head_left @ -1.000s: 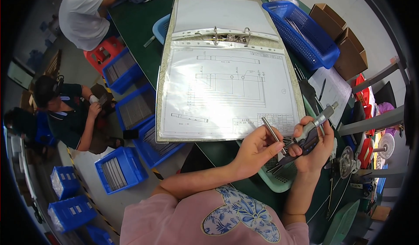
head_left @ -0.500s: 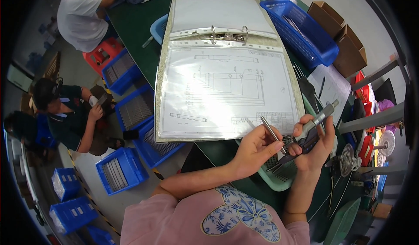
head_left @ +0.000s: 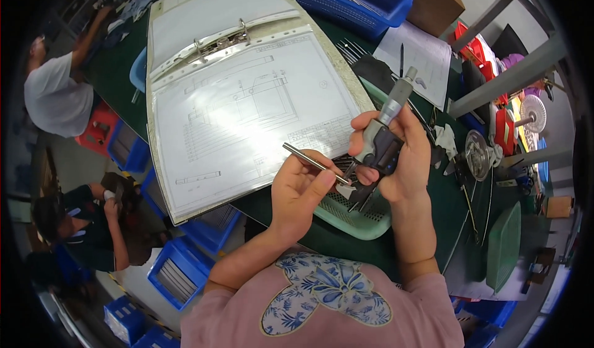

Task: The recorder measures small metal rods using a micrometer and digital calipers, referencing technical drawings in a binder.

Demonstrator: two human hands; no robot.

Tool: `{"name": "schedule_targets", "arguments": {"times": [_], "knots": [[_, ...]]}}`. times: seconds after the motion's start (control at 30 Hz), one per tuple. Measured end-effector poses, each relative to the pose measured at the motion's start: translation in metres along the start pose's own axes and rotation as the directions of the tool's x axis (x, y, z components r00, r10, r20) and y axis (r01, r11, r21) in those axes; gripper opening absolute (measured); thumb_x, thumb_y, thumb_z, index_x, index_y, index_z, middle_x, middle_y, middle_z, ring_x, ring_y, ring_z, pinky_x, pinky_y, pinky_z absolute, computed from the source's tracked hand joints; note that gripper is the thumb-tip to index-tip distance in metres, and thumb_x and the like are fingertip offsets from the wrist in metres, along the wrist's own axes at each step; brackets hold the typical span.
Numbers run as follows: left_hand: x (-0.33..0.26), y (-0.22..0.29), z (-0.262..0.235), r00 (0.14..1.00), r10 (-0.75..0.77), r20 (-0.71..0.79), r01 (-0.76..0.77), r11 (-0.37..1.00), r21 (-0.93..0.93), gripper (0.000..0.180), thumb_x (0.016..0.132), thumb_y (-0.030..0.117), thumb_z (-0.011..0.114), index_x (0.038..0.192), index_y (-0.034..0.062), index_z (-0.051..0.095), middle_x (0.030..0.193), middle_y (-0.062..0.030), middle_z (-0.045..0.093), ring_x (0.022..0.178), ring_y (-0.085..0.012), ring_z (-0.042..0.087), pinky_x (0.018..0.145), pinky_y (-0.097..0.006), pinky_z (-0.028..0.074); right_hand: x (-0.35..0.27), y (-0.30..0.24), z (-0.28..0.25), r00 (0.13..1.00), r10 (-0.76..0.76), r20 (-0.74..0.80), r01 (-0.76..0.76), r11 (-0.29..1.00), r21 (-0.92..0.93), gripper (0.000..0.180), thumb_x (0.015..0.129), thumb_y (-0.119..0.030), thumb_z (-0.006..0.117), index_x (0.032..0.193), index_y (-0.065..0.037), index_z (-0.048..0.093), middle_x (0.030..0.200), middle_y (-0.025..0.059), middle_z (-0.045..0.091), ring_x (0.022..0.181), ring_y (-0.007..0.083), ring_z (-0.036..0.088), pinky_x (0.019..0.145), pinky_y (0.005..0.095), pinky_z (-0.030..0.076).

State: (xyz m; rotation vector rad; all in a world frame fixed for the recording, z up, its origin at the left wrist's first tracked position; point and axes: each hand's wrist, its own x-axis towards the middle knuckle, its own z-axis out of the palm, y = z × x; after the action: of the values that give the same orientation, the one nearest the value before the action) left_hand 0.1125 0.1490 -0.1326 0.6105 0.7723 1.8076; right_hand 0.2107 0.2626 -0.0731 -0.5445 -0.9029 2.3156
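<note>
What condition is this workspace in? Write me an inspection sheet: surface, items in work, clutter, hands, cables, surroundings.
Surface: dark green tabletop, partly covered by an open ring binder showing a technical drawing.
Items in work: slim metal rod, one end close to the micrometer; contact unclear.
Clutter: pale green perforated basket with rods, below the hands; blue perforated basket, also with rods; paper sheet with a pen on it.
Left hand: pinches the rod.
Right hand: grips the micrometer.
Cables: nothing seen that is clearly one.
Surroundings: blue bins on the floor; red stool; person in a white shirt and one in a dark shirt, both leftward; white fan rightward.
</note>
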Motion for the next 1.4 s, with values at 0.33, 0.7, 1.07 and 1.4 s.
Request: {"name": "schedule_targets", "arguments": {"times": [0.33, 0.7, 1.07, 1.4], "knots": [[-0.001, 0.006, -0.001, 1.000, -0.001, -0.021, 0.002, 0.998, 0.059, 0.017, 0.084, 0.004, 0.050, 0.100, -0.0014, 0.044, 0.090, -0.0112, 0.055, 0.081, -0.0156, 0.056, 0.074, -0.026, 0.046, 0.001, 0.004, -0.001, 0.999, 0.015, -0.039, -0.018, 0.998, -0.065, 0.059, 0.088, -0.051, 0.029, 0.082, 0.001, 0.055, 0.065, 0.0150, 0.059, 0.033, 0.0145, 0.045, 0.032, 0.0218, 0.039], [0.000, 0.003, -0.007, 0.984, 0.172, -0.034, -0.174, 0.982, -0.077, 0.023, 0.088, 0.012, 0.046, 0.107, 0.0015, 0.043, 0.096, -0.0096, 0.050, 0.088, -0.0193, 0.052, 0.082, -0.033, 0.043, -0.001, 0.001, -0.002, 0.997, 0.070, 0.009, -0.070, 0.996, -0.048, 0.062, 0.090, -0.050, 0.022, 0.090, 0.002, 0.056, 0.066, 0.0118, 0.060, 0.038, 0.0101, 0.047, 0.035, 0.0193, 0.034], [-0.002, 0.028, 0.004, 0.943, 0.319, -0.096, -0.225, 0.822, 0.523, 0.025, 0.085, 0.010, 0.050, 0.105, -0.0032, 0.047, 0.079, -0.0083, 0.052, 0.061, -0.0136, 0.052, 0.051, -0.021, 0.045, -0.138, -0.072, -0.128, 0.689, -0.422, -0.589, -0.309, 0.563, -0.766, 0.024, 0.078, -0.025, 0.056, 0.090, -0.005, 0.053, 0.069, 0.0028, 0.051, 0.045, 0.0084, 0.048, 0.036, 0.0191, 0.039], [-0.002, 0.030, -0.005, 0.972, 0.096, -0.215, 0.027, 0.862, 0.506, 0.020, 0.082, 0.008, 0.053, 0.099, -0.0020, 0.052, 0.075, -0.0100, 0.058, 0.061, -0.0135, 0.056, 0.050, -0.023, 0.046, -0.150, -0.044, -0.190, 0.743, -0.497, -0.449, -0.538, -0.043, -0.842, 0.035, 0.066, -0.038, 0.066, 0.075, -0.004, 0.063, 0.071, 0.0099, 0.061, 0.068, 0.0231, 0.058, 0.060, 0.0342, 0.044]]}}
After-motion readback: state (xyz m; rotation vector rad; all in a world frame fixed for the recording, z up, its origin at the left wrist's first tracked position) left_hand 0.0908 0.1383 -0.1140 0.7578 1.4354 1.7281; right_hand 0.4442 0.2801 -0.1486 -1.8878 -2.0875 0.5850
